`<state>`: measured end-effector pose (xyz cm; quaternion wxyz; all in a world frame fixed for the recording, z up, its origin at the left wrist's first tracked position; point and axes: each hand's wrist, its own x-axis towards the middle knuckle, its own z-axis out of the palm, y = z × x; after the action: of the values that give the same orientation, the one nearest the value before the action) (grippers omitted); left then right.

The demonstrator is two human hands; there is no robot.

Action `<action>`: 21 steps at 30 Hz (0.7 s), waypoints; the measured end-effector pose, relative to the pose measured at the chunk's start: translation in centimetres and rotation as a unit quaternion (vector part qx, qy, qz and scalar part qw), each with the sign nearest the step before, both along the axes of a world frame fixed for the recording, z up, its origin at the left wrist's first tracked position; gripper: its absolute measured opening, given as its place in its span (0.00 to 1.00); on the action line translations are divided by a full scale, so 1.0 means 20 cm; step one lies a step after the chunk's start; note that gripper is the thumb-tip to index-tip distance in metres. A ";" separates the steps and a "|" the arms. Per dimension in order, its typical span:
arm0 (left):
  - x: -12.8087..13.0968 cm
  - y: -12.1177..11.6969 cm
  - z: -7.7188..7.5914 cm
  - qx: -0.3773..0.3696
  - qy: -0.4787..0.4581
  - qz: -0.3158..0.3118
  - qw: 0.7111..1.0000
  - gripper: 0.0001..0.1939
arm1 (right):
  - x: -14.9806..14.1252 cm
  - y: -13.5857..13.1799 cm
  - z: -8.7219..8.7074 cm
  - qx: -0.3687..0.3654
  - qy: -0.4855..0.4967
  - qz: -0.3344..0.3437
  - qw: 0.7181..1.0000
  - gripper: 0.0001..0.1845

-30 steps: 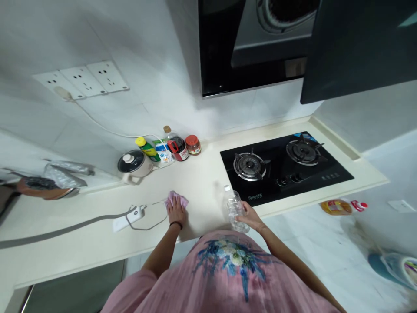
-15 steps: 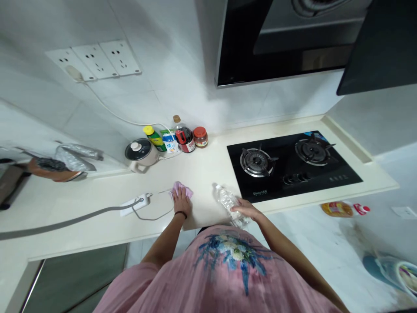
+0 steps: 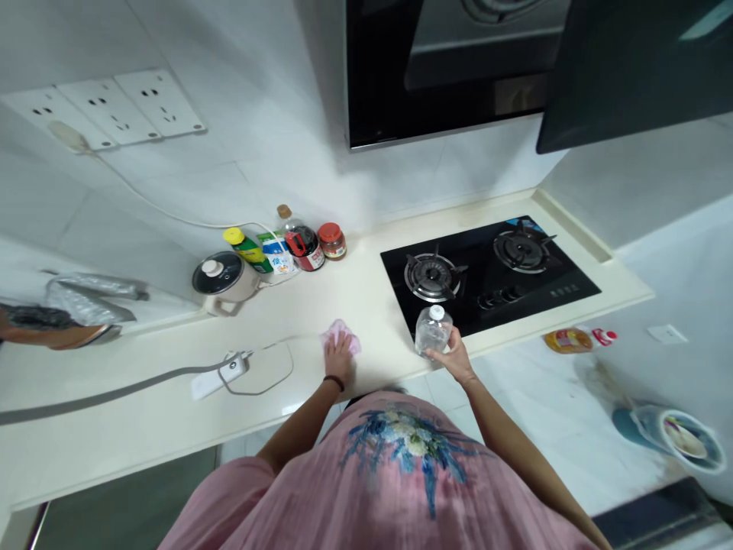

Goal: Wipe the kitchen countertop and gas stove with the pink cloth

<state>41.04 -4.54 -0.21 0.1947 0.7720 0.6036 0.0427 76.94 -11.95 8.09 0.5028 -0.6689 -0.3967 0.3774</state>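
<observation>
My left hand presses a crumpled pink cloth onto the white counter, its fingers over the cloth. My right hand is wrapped round the side of a clear plastic bottle with a white cap. The bottle is roughly upright, cap facing the camera, at the front left corner of the black gas stove. Whether its base touches the counter or the stove, I cannot tell.
Left of the cloth lies a white power strip with a looped cable. Along the wall stand an electric pot, a yellow-capped bottle, a dark sauce bottle and a red-lidded jar. The range hood hangs above.
The plastic bottle has gone from lying tilted on the counter to roughly upright by the stove corner, in my right hand. My left hand and the cloth have slid right along the counter.
</observation>
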 end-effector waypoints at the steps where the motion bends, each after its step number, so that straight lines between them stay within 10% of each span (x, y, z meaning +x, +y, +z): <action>1: 0.06 -0.01 -0.01 -0.001 -0.022 -0.033 0.999 0.32 | 0.02 -0.02 -0.01 0.000 0.005 -0.019 1.000 0.52; 13: 1.01 0.29 0.06 0.029 -0.226 -0.268 0.936 0.25 | 0.18 -0.35 0.00 0.005 0.008 -0.142 0.990 0.53; 21: 1.55 0.48 0.09 -0.002 -0.120 -0.397 0.910 0.29 | 0.27 -0.55 0.03 -0.012 -0.014 -0.176 0.984 0.50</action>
<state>72.06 5.15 1.60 0.2679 0.9366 0.2196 0.0528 82.36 -23.00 8.75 0.5477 -0.7395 -0.2755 0.2781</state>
